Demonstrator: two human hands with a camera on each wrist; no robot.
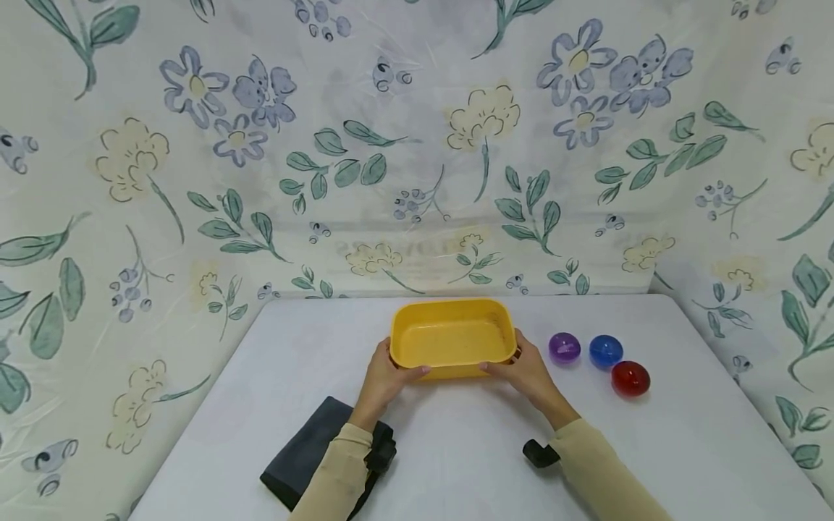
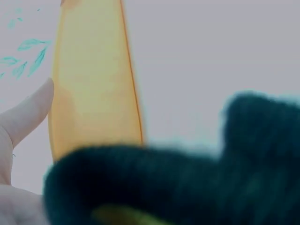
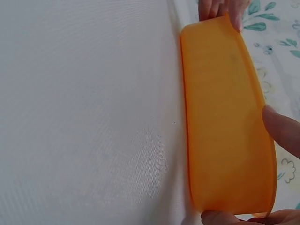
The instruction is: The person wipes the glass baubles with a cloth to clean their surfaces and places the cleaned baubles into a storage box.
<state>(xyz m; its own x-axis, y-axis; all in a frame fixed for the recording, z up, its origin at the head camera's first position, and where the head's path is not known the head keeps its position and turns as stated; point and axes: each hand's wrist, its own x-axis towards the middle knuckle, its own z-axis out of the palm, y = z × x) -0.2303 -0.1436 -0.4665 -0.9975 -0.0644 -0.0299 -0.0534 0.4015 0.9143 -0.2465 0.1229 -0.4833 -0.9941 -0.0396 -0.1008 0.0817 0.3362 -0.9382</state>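
Note:
Between both hands is a yellow rectangular tub (image 1: 449,340) with rounded corners; nothing lies inside it. My left hand (image 1: 384,376) grips its near left corner, thumb on the front rim and fingers round the side. On the opposite corner my right hand (image 1: 529,367) holds it the same way, thumb over the front rim. The right wrist view shows the tub's front wall (image 3: 227,117), with fingers at both ends. In the left wrist view a dark blurred strap covers part of the tub (image 2: 96,84). Whether its base touches the table is hard to tell.
Right of the tub sit a purple ball (image 1: 564,348), a blue ball (image 1: 606,352) and a red ball (image 1: 630,379), all shiny. A dark folded cloth or pouch (image 1: 313,449) lies under the left forearm. Flower-patterned sheeting (image 1: 417,166) stands behind the white table (image 1: 456,463).

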